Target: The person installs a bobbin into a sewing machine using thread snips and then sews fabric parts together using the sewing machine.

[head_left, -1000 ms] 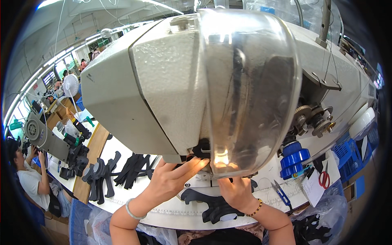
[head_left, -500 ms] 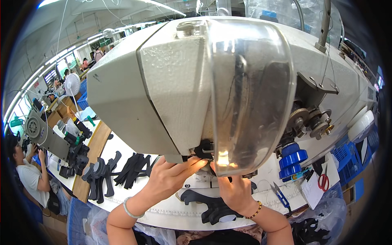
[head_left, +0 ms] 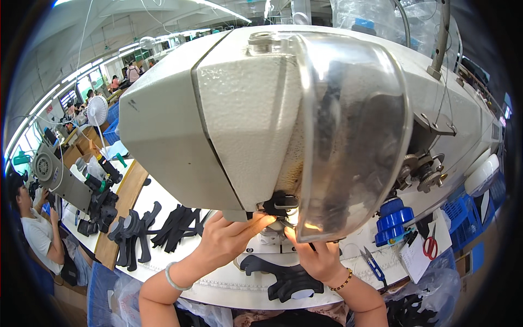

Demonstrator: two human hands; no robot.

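A large grey sewing machine [head_left: 248, 120] fills the middle, its clear curved cover [head_left: 354, 141] on the right side. Under its lit needle area, my left hand [head_left: 229, 238] has its fingers pressed together, tips close to the needle. Opposite, my right hand [head_left: 321, 262] pinches with thumb and fingers, partly behind the cover's lower edge. A bit of a black piece [head_left: 285, 222] shows between the fingertips of both hands; most of it is hidden. Just below my hands, several black shaped pieces [head_left: 280, 277] lie stacked on the white table [head_left: 218, 283].
Left on the table are piles of black pieces [head_left: 133, 234] and black strips [head_left: 177, 226]. To the right lie blue thread snips [head_left: 374, 267], red-handled scissors [head_left: 430, 247] and a blue knob [head_left: 393, 220] on the machine. A co-worker [head_left: 38, 229] sits at far left.
The view has shifted slightly, so the machine's cover sits farther right. My right hand is a little lower and more of the needle area shows. My left hand stays at the needle.
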